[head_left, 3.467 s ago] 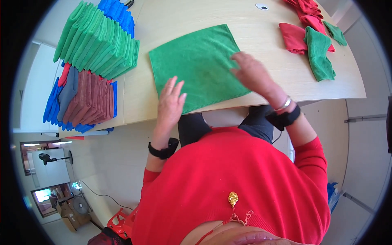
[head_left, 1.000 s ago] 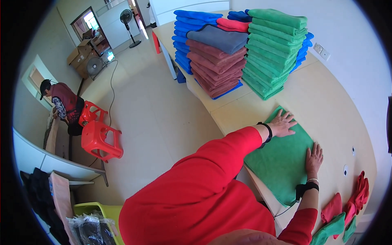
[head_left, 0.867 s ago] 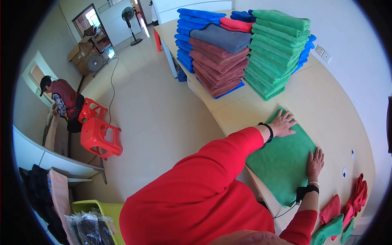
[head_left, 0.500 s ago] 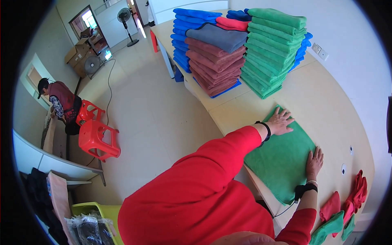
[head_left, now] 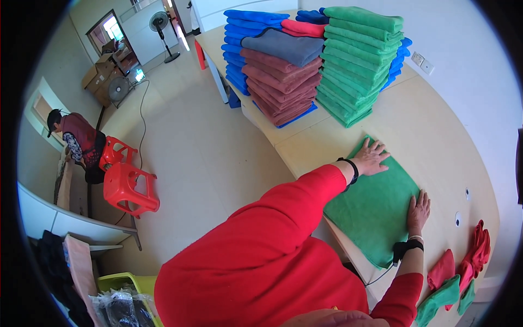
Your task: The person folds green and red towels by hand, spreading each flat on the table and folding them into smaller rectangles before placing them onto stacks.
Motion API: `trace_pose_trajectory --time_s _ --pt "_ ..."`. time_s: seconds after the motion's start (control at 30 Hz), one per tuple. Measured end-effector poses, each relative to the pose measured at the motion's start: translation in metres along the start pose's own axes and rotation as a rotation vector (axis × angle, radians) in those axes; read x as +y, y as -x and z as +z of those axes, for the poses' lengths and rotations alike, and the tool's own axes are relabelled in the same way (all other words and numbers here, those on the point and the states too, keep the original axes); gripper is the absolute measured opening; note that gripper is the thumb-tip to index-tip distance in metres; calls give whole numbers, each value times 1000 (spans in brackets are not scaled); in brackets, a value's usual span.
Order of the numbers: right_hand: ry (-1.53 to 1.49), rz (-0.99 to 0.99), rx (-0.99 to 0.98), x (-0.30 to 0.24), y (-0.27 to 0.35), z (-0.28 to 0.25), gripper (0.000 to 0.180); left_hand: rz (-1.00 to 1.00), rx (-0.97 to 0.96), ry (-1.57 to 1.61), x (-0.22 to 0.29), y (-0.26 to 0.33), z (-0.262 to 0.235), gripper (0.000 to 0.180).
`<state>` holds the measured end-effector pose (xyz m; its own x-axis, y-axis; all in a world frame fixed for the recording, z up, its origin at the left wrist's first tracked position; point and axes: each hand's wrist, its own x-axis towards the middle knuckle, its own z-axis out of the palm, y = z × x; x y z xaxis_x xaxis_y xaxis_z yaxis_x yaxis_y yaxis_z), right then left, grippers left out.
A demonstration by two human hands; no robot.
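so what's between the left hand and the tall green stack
Between the left hand and tall green stack, the head view shows a corner of the spread green cloth, then a strip of pale tabletop.

Two hands (head_left: 372, 157), one spread cloth (head_left: 373, 212), two stools (head_left: 131, 188), two fans (head_left: 159, 21)

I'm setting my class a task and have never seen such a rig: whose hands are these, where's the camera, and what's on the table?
No machine here: the left hand and right hand are bare human ones, lying open on a green rectangular fabric cloth, gripping nothing. A head-worn fisheye camera looks down, bending straight edges. Beneath the cloth is a pale wood-coloured table. It also bears a tall stack of folded green cloths, folded brown cloths topped by a folded grey cloth, folded blue cloths, and crumpled red cloths at lower right.
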<state>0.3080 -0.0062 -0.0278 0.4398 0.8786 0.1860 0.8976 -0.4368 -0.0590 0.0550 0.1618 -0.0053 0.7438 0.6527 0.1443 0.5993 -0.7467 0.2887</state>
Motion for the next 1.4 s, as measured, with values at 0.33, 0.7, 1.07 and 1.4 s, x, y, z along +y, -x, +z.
trace_pose_trajectory --time_s 0.33,0.7,1.07,1.4 --pt "35 16 -20 7 -4 4 56 -12 28 21 3 -1 -1 65" --pt "49 13 -32 11 -1 8 56 18 117 32 -2 -1 19 63" --pt "-26 -281 14 -64 49 -61 60 16 38 40 -42 -10 12 71" --pt "-210 -225 62 -134 174 -55 58 280 84 -60 42 174 -16 58"
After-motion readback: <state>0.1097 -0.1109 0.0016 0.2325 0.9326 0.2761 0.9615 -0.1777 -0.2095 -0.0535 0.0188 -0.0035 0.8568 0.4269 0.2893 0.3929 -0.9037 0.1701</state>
